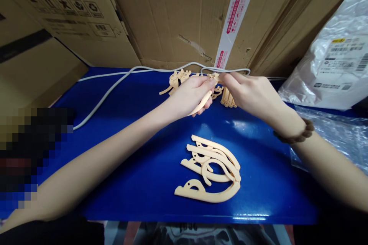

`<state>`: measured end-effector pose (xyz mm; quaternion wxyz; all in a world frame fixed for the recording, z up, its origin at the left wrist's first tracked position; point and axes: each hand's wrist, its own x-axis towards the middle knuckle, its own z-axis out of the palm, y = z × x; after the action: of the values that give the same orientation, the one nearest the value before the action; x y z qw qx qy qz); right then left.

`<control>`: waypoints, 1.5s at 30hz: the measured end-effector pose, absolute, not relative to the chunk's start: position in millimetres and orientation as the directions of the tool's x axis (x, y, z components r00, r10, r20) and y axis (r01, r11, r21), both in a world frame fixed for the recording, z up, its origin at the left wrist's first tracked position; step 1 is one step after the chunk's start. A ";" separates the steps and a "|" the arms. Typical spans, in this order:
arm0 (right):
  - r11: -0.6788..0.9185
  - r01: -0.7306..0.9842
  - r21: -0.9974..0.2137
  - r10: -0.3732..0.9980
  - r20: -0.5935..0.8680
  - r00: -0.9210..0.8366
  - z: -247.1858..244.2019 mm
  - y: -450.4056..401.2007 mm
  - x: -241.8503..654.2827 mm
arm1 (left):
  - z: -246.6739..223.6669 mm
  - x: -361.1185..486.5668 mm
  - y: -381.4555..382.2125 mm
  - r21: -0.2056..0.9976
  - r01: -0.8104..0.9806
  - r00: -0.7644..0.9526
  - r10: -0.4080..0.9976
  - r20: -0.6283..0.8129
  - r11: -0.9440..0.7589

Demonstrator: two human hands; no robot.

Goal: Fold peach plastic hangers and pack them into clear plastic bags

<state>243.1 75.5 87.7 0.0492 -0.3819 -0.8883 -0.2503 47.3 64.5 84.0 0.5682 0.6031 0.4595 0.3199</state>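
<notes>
My left hand (191, 93) is closed around a curved cream plastic hanger arm (203, 102) that slants down past the fingers. My right hand (245, 88) pinches a small cream plastic hanger part (214, 78) against the left fingertips. Whether that part is joined to the curved arm is hidden by the fingers. Beyond the left hand lie several cream pieces with ear-like tips (174, 80). A row of slim cream pieces (228, 98) lies beneath the right hand. Closer to me, several curved hanger arms (211, 196) rest loosely overlapped on the blue tabletop (135, 183).
A white cable (106, 95) runs along the back and curves down the left side. Large cardboard boxes (172, 19) wall off the rear and left. At right stand a white plastic parcel (330, 61) and clear plastic wrap (330, 130). A pixelated area covers the far left.
</notes>
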 end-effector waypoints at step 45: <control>0.354 0.824 -0.443 0.928 0.276 -0.250 108.0 97.2 262.3 | 44.9 14.6 99.1 0.540 0.768 0.138 0.913 0.385 -0.344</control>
<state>262.3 97.2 108.0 0.2500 -0.5588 -0.7838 0.1041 14.6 99.1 44.9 0.1069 0.7466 0.5628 0.3382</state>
